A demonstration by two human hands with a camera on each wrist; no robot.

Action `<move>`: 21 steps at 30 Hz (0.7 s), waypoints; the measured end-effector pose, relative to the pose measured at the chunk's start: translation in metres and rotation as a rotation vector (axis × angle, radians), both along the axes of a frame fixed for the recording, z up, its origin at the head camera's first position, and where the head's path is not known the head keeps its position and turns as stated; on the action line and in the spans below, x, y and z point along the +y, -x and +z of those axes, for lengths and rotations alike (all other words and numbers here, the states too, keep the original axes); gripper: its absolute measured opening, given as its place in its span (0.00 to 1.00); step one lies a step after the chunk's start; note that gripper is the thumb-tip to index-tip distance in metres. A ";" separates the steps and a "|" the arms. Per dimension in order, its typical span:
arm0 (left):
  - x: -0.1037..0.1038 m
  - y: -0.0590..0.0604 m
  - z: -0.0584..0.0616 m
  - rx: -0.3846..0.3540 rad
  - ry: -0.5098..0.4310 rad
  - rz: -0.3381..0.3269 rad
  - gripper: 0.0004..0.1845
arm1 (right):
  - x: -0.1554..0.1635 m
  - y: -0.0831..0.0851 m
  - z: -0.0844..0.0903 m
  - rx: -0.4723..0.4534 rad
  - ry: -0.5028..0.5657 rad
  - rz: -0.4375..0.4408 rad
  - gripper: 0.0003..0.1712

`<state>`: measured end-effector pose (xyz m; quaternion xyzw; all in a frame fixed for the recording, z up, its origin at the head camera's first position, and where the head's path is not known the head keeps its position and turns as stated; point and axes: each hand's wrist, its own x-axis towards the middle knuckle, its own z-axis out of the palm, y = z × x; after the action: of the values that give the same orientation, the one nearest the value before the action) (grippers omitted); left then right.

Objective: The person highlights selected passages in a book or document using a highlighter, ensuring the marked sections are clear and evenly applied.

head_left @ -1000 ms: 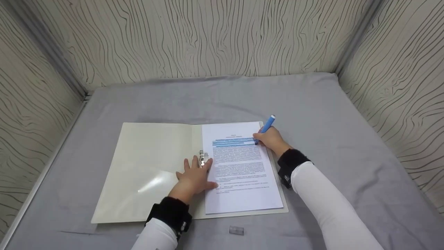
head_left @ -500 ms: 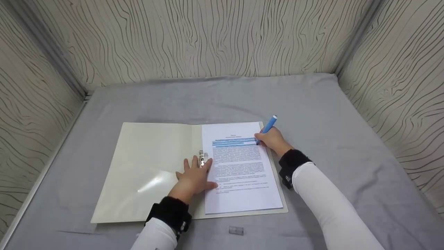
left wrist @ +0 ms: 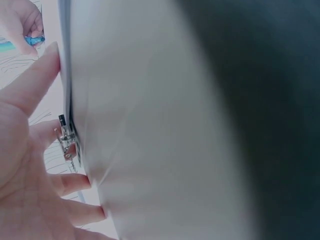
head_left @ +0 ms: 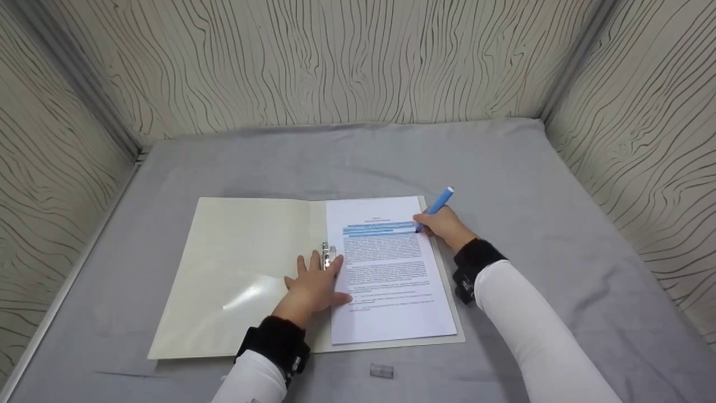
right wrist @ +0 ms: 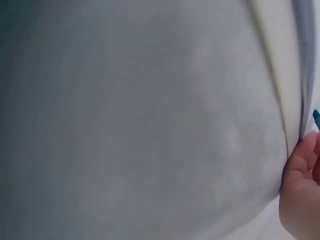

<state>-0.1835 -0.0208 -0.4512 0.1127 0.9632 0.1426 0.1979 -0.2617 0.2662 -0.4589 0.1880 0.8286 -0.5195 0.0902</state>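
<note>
A blue highlighter (head_left: 435,209) stands tilted in the right hand (head_left: 446,226), whose fingers curl round its barrel, with the tip down on the printed page (head_left: 389,280) at the right end of the upper lines, which are already marked blue. The page lies in the right half of an open cream folder (head_left: 246,268) on the grey-covered tabletop (head_left: 531,184). The left hand (head_left: 313,285) lies flat, fingers straight and spread, pressing the folder at its spine, just beside the metal clip (head_left: 327,254). A small clear cap (head_left: 381,370) lies on the cloth near the folder's front edge
</note>
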 end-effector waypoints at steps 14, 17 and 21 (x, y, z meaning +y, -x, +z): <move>-0.001 0.002 0.002 -0.016 0.020 -0.003 0.45 | -0.069 0.005 0.005 0.175 0.015 0.136 0.15; 0.000 0.003 0.002 -0.016 0.032 -0.009 0.45 | -0.091 0.008 0.005 0.134 0.001 0.175 0.16; 0.001 0.002 0.003 -0.016 0.041 -0.011 0.45 | -0.113 0.010 0.003 0.099 0.033 0.187 0.14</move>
<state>-0.1855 -0.0199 -0.4478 0.1128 0.9637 0.1228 0.2084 -0.2717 0.1528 -0.4557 0.0826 0.8374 -0.5309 0.1002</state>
